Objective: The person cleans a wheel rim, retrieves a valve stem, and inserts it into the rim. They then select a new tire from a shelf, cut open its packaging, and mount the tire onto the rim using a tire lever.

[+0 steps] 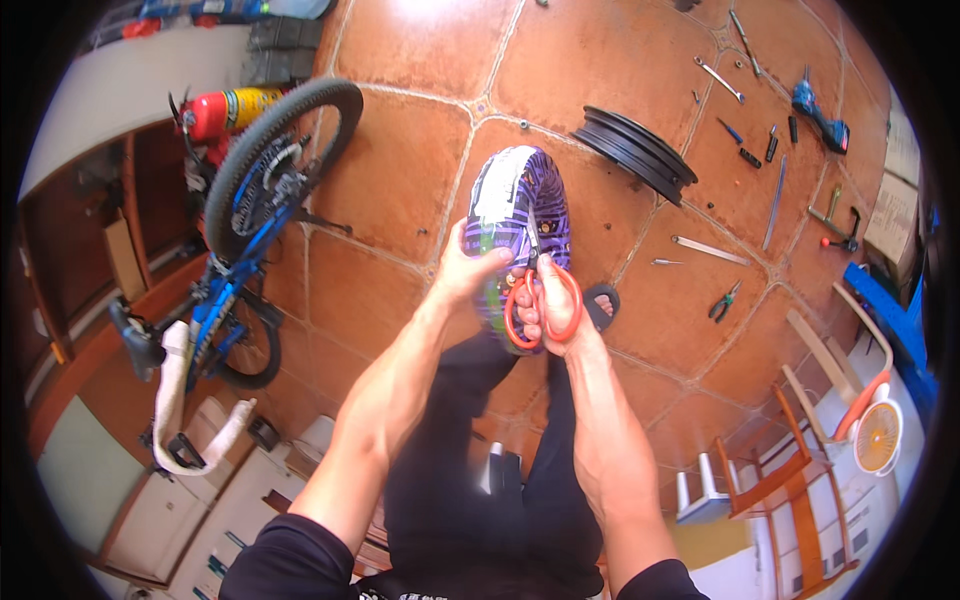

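Observation:
A tyre [553, 199] in purple printed plastic wrapping stands upright before me, bearing a white label [502, 184] on its near upper side. My left hand [466, 266] grips its left side, with the thumb lying across the tread. In my right hand [556, 307] is a pair of scissors [533, 247] with red loop handles. Their blades point away from me and lie against the wrapping near the middle of the tyre; whether the tips are under the plastic cannot be made out. The tyre's lower part is partly hidden by my hands and the handles.
A black wheel rim [637, 154] lies on the tiled floor [405, 165] ahead to the right. Beyond it are spanners [720, 80], a cordless drill [819, 116], pliers [725, 301] and several small tools. A blue bicycle [240, 255] stands left, a wooden chair [810, 517] lower right.

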A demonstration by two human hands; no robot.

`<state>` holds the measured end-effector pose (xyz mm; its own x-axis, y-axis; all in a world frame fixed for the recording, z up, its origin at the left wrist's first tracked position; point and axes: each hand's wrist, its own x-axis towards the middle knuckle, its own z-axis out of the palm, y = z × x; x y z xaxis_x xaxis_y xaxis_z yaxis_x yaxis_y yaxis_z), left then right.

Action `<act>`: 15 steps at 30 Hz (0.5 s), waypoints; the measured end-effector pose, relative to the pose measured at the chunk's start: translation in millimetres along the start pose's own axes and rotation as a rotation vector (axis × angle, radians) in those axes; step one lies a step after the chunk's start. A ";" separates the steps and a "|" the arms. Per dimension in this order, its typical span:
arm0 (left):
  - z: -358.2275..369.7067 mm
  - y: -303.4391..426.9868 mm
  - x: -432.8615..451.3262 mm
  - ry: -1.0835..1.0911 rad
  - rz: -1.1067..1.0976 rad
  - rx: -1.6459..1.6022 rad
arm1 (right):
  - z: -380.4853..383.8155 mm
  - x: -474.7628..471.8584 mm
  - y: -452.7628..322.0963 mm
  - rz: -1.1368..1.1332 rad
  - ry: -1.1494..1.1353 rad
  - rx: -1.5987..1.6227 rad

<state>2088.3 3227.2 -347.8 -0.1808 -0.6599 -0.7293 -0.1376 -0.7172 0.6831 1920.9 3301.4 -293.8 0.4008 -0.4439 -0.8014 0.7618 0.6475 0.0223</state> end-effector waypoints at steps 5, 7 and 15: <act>-36.1 40.2 26.4 -0.139 -0.044 0.247 | 14.9 45.5 36.9 -0.204 -0.043 0.045; -59.0 41.0 43.8 -0.243 -0.086 0.347 | 16.1 62.4 52.4 -0.285 -0.111 0.032; -67.8 64.0 105.8 -0.185 -0.094 0.568 | 100.4 104.2 86.7 -0.515 0.121 0.242</act>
<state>2126.4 3096.3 -383.8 -0.3022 -0.5133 -0.8032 -0.6507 -0.5047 0.5674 2079.8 3249.1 -315.3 -0.1027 -0.5813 -0.8072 0.9436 0.2000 -0.2640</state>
